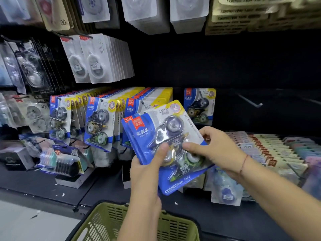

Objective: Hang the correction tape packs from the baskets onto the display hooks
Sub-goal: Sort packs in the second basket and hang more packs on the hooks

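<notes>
Lying in left grip (147, 164): packs (152, 131)

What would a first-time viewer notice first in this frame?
Dead centre, the left hand and right hand grip a tilted stack of blue correction tape packs. Behind them to the left hang rows of matching packs. A bare hook juts out at right, and a green basket sits at the bottom edge.

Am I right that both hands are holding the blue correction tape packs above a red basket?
Not quite: the head view shows the basket is green, not red. The left hand and right hand do hold the blue correction tape packs above it.
</notes>
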A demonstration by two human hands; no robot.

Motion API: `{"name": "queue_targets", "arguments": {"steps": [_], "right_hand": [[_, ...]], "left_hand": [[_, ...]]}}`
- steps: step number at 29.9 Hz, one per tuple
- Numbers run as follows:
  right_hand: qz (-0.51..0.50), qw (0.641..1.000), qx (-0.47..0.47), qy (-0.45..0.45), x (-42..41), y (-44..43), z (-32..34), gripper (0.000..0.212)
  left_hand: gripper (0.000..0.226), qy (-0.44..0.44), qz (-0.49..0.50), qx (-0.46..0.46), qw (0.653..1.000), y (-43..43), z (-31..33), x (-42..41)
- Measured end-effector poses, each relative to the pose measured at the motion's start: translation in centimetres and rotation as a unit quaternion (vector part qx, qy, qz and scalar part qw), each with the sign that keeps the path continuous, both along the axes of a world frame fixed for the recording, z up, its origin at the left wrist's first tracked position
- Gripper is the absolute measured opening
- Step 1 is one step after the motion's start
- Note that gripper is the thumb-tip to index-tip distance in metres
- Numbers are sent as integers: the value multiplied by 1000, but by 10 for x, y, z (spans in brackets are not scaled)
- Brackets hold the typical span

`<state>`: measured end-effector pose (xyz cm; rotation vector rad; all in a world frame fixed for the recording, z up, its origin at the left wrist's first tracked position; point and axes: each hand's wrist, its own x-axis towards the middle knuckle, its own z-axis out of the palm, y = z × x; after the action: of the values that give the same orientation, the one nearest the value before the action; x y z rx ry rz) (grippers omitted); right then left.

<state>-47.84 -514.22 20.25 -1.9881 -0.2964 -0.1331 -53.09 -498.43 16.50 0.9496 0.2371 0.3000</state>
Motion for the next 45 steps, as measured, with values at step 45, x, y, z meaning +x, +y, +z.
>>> {"name": "queue_targets", "arguments": {"steps": [45], "right_hand": [[-128, 956, 262, -17, 41, -42, -37, 14]], "left_hand": [[34, -40, 178, -52, 982, 48, 1, 13]]}}
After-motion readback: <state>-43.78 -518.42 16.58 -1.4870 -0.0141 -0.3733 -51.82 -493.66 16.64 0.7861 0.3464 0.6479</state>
